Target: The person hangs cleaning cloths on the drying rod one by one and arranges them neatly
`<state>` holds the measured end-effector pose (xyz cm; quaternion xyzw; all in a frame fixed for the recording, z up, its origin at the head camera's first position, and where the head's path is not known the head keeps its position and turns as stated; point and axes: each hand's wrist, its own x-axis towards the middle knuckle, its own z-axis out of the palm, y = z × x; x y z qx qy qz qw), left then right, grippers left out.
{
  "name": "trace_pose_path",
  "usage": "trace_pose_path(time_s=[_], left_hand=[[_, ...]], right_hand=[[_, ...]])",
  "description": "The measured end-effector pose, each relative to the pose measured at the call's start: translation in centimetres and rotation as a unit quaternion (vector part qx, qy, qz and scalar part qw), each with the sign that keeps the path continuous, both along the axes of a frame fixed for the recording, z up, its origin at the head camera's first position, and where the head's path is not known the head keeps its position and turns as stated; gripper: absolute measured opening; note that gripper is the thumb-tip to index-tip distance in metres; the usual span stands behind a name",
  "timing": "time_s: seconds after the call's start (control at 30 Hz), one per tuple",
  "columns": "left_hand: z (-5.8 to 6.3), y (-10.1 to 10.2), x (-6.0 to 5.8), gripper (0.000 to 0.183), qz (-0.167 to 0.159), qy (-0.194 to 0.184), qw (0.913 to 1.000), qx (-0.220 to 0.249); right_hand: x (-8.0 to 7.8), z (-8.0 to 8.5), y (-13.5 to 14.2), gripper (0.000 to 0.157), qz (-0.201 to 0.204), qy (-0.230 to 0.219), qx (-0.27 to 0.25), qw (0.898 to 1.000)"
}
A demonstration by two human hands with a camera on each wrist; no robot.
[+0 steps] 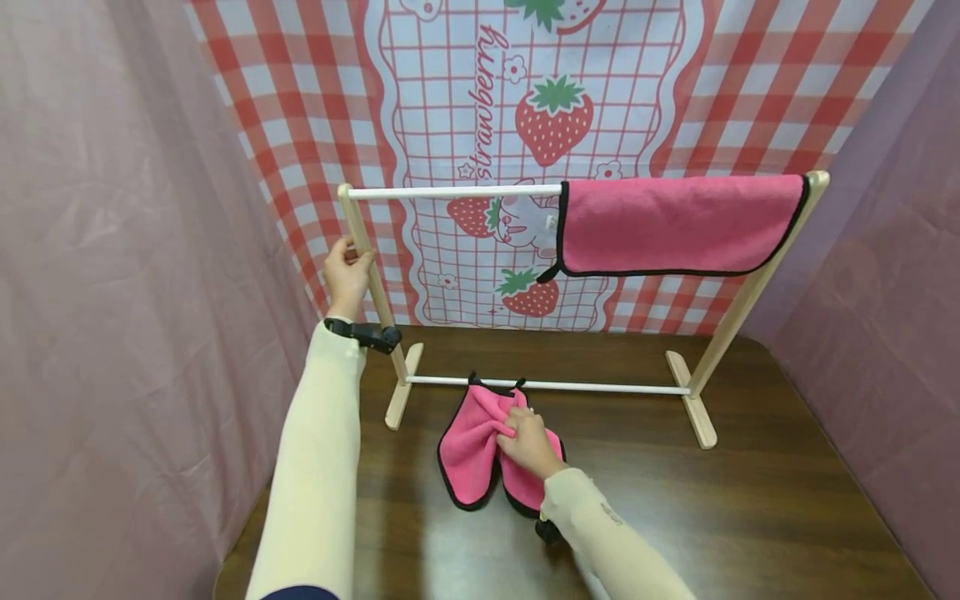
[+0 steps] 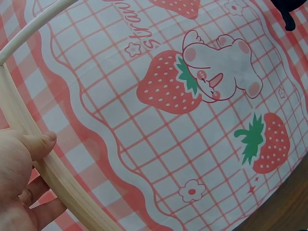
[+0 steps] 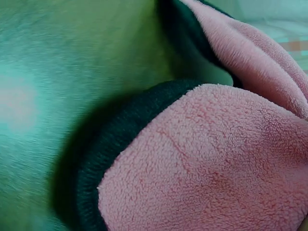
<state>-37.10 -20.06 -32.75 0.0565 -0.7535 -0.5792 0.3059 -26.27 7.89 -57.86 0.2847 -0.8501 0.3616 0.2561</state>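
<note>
My left hand (image 1: 347,275) holds the left wooden post (image 1: 372,279) of a drying rack, with the thumb (image 2: 42,146) on the near side and the fingers reaching behind. Low in front of the rack, my right hand (image 1: 527,443) grips a pink towel (image 1: 468,446) with black edging, bunching it near its middle. Its lower corners hang over the table, and its two upper tips overlap the rack's lower white bar (image 1: 600,387) in the head view. Fluffy pink towel (image 3: 207,159) fills much of the right wrist view, which hides most of that hand.
A second pink towel (image 1: 682,225) hangs folded over the right part of the upper white bar (image 1: 457,192). The rack's wooden feet (image 1: 697,408) stand on the brown table (image 1: 787,500). Behind is a strawberry-print cloth (image 1: 442,108); pink curtains (image 1: 112,250) flank both sides.
</note>
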Motion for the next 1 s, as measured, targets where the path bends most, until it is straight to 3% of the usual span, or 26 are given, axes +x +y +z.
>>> trace_pose_path(time_s=[0.23, 0.53, 0.83, 1.0], left_hand=[[0.0, 0.0, -0.1, 0.033, 0.001, 0.002, 1.0, 0.005], [-0.1, 0.0, 0.0, 0.031, 0.005, 0.0, 1.0, -0.003], [-0.2, -0.2, -0.1, 0.032, 0.006, 0.0, 1.0, -0.007], [-0.2, -0.1, -0.1, 0.031, 0.002, -0.001, 1.0, -0.007]], right_hand=[[-0.4, 2.2, 0.0, 0.039, 0.007, -0.016, -0.019, 1.0], [-1.5, 4.4, -0.3, 0.036, 0.005, 0.03, -0.031, 0.999], [-2.0, 7.9, -0.5, 0.038, 0.01, 0.01, -0.042, 0.999], [-2.5, 9.9, -0.6, 0.038, 0.013, 0.036, -0.051, 0.998]])
